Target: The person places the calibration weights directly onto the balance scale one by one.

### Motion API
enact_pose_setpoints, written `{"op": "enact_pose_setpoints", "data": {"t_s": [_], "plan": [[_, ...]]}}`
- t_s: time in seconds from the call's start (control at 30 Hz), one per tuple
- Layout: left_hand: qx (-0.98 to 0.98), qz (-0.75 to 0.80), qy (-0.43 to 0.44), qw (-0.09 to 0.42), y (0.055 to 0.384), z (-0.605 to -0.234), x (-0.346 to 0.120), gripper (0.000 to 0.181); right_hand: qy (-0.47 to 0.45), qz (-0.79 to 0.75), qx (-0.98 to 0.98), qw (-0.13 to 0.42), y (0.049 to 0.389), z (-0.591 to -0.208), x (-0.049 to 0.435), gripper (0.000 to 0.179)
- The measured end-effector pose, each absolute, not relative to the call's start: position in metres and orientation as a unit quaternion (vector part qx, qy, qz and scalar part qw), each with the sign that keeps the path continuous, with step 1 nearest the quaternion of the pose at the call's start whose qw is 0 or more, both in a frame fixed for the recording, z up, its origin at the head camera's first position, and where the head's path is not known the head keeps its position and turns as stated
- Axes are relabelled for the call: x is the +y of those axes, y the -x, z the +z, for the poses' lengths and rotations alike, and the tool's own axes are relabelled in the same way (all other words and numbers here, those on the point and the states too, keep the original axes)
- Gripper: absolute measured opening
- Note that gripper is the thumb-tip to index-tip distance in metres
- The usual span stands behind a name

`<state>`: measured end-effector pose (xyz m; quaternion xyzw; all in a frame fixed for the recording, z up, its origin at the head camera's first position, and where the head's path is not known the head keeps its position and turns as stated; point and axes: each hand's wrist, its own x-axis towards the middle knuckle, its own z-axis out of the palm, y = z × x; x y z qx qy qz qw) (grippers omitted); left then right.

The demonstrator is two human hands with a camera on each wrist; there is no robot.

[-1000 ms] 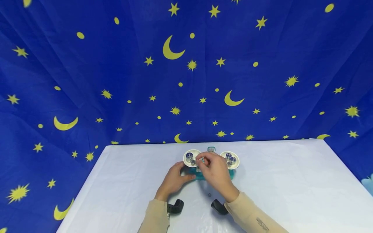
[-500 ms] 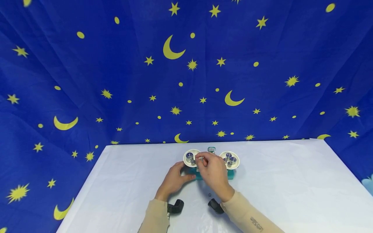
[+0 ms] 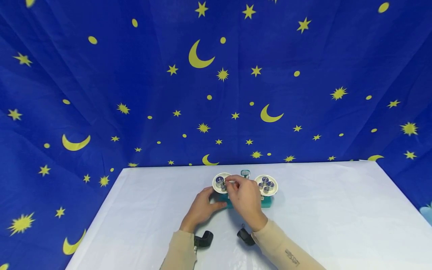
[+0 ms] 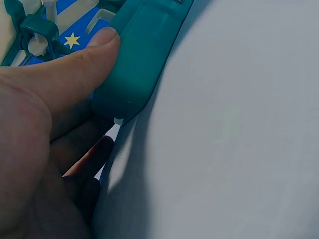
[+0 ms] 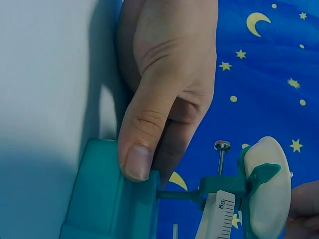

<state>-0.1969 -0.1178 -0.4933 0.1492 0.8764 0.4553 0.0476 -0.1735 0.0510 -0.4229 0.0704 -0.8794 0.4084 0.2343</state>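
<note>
A teal two-pan balance scale (image 3: 266, 203) stands near the table's back edge. My left hand (image 3: 200, 207) grips the left end of its base, the thumb on the teal base (image 4: 142, 59) in the left wrist view. Several metal weights (image 3: 265, 180) stand in the right white pan (image 3: 276, 186). Over the left white pan (image 3: 215, 190), my right hand (image 3: 248, 198) has its thumb and forefinger tips together beside a large weight (image 3: 219, 180) and a small weight (image 3: 223, 187). Whether they pinch a weight is hidden. The right wrist view shows that hand's fingers (image 5: 305, 201) at the right edge.
A white-covered table (image 3: 337, 213) extends around the scale. Behind it hangs a blue cloth (image 3: 162, 90) with yellow moons and stars. Black wrist devices, the left one (image 3: 204, 239) and the right one (image 3: 246, 237), sit beside the sleeves. A small screw (image 5: 222, 145) projects from the scale's beam.
My right hand and forearm have shifted slightly left, bringing the fingertips closer to the weights in the left pan. More of the right pan shows. The left hand keeps its place on the base.
</note>
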Motion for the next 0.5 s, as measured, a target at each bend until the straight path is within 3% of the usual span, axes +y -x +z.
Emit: {"op": "enact_pose_setpoints", "data": {"t_s": [0.5], "plan": [[0.877, 0.454, -0.15, 0.049, 0.197, -0.4923, -0.1174, 0.064, -0.061, 0.397, -0.885, 0.234, 0.1784, -0.4234, 0.0496, 0.009]]}}
